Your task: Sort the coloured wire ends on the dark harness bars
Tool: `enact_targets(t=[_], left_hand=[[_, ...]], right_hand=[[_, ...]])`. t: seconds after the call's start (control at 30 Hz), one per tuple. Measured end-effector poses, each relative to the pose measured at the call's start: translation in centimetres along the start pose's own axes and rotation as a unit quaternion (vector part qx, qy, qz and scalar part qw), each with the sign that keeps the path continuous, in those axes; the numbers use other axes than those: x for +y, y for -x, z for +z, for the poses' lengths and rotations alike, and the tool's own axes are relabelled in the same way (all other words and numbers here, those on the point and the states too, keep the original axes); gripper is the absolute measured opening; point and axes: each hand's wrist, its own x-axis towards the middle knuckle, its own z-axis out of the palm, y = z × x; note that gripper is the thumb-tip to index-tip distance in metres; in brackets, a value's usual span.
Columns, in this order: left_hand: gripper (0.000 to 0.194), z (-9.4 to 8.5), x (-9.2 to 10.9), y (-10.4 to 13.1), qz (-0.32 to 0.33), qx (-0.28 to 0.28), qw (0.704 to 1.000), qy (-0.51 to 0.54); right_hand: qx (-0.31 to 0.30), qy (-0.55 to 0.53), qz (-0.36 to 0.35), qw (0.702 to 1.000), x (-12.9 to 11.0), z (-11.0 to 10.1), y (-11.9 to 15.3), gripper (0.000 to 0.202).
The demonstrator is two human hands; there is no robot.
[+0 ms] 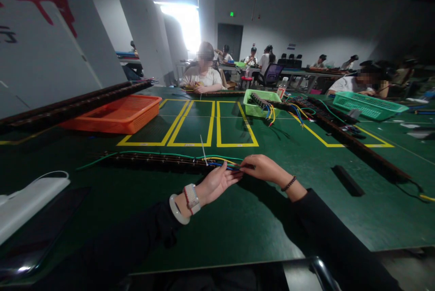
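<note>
A long dark strip-like harness [152, 160] lies across the table in front of me, with a green wire [136, 152] along its far side. Blue and yellow wires [217, 160] come out of its right end. My left hand [217, 183], palm turned up, has these wires between its thumb and outstretched fingers. At the wire ends, my right hand [261, 168] is closed in a pinch; its fingers hide exactly what they grip. A white cable tie [203, 149] sticks up from the harness just left of my hands.
An orange basket [136, 114] stands at the back left beside a raised dark strip [74, 103]. Green baskets [249, 109] and more wired strips [360, 146] lie to the right. A white power strip [34, 200] sits at left. A co-worker [204, 75] sits opposite.
</note>
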Motion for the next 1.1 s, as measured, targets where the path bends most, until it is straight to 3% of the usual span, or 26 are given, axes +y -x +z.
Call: enact_targets(t=[0.3, 0.73, 0.9, 0.97, 1.1], left_hand=[[0.029, 0.4, 0.1, 0.1, 0.021, 0.010, 1.000, -0.011], [0.033, 0.6, 0.4, 0.4, 0.000, 0.036, 0.999, -0.016], [0.032, 0.6, 0.5, 0.4, 0.005, 0.038, 0.999, 0.000], [0.033, 0.7, 0.5, 0.4, 0.005, 0.049, 0.999, 0.006], [0.035, 0.8, 0.5, 0.3, -0.007, 0.040, 0.999, 0.019]], right_hand=[[0.084, 0.033, 0.039, 0.995, 0.0, 0.7, -0.2, 0.015], [0.002, 0.056, 0.001, 0.998, 0.4, 2.1, -0.8, 0.016], [0.103, 0.101, -0.002, 0.990, -0.2, 1.1, -0.3, 0.023], [0.127, 0.099, -0.033, 0.986, -0.7, 0.6, 0.0, 0.028], [0.078, 0.116, -0.146, 0.979, -1.7, 0.5, 0.3, 0.040]])
